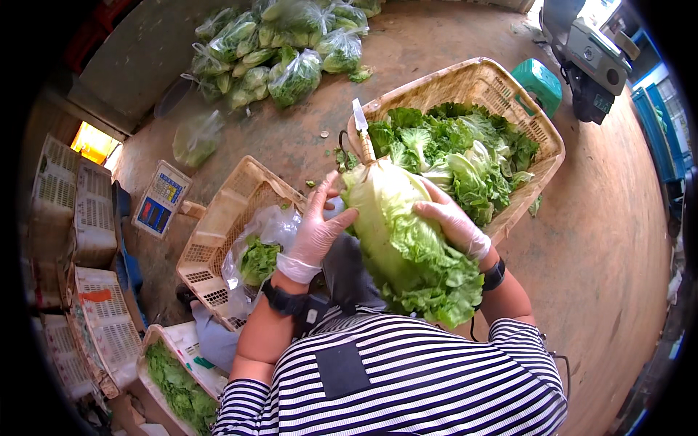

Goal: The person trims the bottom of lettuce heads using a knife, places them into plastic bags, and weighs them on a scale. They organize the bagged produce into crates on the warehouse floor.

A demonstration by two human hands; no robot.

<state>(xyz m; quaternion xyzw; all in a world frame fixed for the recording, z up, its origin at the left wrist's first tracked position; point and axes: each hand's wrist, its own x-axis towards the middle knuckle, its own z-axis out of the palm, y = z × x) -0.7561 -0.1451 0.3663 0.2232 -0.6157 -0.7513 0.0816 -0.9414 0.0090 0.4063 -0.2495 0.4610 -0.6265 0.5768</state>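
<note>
A large head of Chinese cabbage or leafy lettuce (398, 229) lies above my lap, its pale base pointing away and its frilly green leaves towards me. Its right side is gripped by my right hand (447, 218), which wears a clear glove. My left hand (322, 223), gloved too, is at the left side with fingers spread, the thumb at the leaves. Just beyond the base, a knife (361, 122) stands blade-up at the corner of a plastic crate (518, 98). Loose green leaves (463, 158) fill that crate.
On my left, a second crate (202, 253) holds a clear plastic bag (281, 223) with greens inside. Beyond it lies a digital scale (162, 199). Several bagged heads (294, 76) are piled on the floor. A green stool (540, 82) stands behind the leaf crate; stacked crates (95, 207) line the left.
</note>
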